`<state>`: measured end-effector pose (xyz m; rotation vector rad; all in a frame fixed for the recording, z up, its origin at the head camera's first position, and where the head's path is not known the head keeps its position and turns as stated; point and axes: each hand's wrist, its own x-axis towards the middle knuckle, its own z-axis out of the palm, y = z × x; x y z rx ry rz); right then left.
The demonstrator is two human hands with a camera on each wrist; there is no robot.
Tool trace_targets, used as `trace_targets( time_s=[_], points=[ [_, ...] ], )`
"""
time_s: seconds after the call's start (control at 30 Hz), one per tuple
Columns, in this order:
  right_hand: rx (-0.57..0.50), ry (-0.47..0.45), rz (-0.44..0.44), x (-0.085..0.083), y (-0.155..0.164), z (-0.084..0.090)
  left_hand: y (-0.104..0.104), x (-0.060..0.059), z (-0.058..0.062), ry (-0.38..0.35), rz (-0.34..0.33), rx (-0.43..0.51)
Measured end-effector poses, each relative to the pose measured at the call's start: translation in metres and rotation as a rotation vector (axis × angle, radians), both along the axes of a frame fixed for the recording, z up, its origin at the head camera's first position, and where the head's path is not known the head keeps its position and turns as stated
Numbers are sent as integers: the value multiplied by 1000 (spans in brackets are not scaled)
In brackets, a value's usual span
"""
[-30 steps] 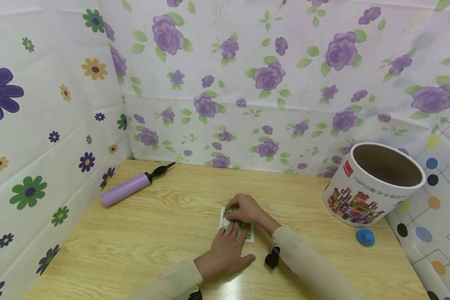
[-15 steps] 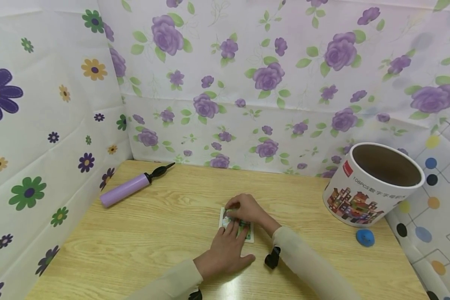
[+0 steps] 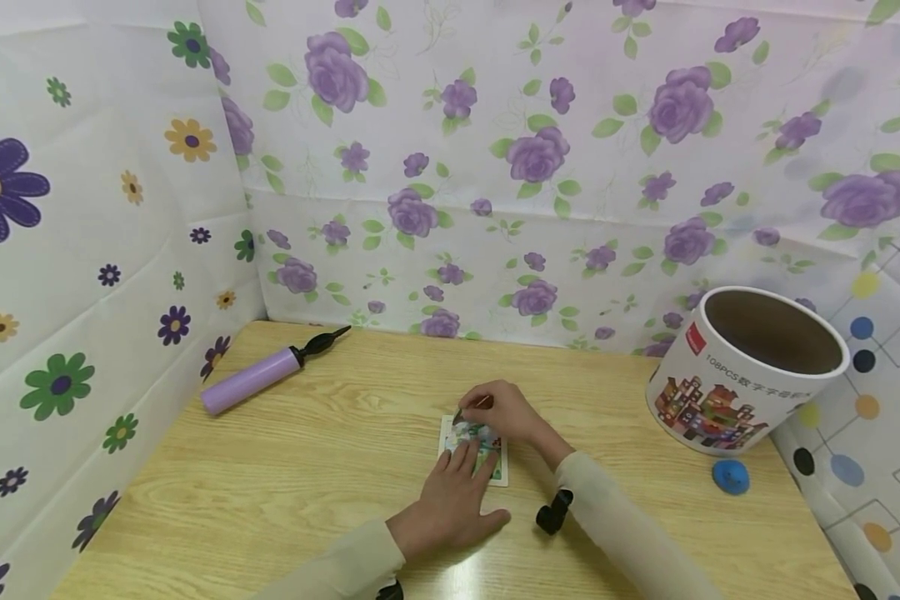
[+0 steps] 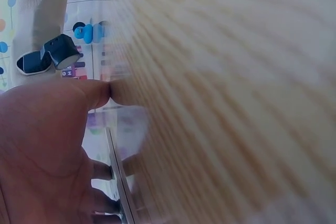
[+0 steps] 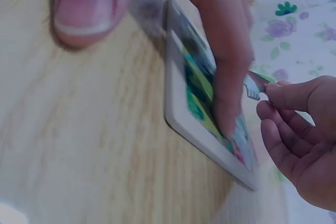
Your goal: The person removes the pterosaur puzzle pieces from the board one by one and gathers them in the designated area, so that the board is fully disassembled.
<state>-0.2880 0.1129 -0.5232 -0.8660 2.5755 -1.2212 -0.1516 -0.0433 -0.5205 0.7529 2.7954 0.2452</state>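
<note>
Left hand: the left hand [image 3: 453,500] lay flat on the table, fingers straight and spread over the near part of the small puzzle board [image 3: 501,473], pressing it down; the right-wrist view showed one fingertip [image 5: 223,114] planted on the board's printed face and the thumb on the wood beside it.
Puzzle board: a thin white-edged tray with a green and blue picture, it sat flat on the table [image 3: 270,492] near the middle, between the two hands.
Right hand: the right hand [image 3: 506,414] hovered at the board's far edge, fingers curled, thumb and forefinger pinching a small puzzle piece [image 5: 253,88] lifted just above the tray.
Progress: judging by the picture, most of the tray looked filled with colour, though the hands hid much of it. One piece was out of the tray and in the fingers. Whether it was being taken out or put in, the frames could not settle, so how much was left could not be told.
Wrist gear: a black camera [image 3: 553,511] was strapped on the right sleeve, low over the wood.
Blue thing: a small blue object [image 3: 731,476] lay on the table at the right, just below the tub.
Tub: a round cardboard tub [image 3: 720,392] printed with buildings stood open at the far right, well apart from the board; no contents showed.
Pump: a lilac hand pump [image 3: 258,375] with a black nozzle lay at the far left, untouched.
</note>
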Motion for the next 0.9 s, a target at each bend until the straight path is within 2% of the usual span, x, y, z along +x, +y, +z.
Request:
trace_targets(
  time_s=[0.23, 0.53, 0.9],
  points=[
    [20, 20, -77, 1, 24, 6, -1, 0, -1, 2, 16, 5],
    [64, 33, -176, 8, 61, 14, -3, 0, 0, 13, -9, 29],
    [82, -19, -193, 7, 97, 5, -4, -1, -2, 20, -26, 5]
  ],
)
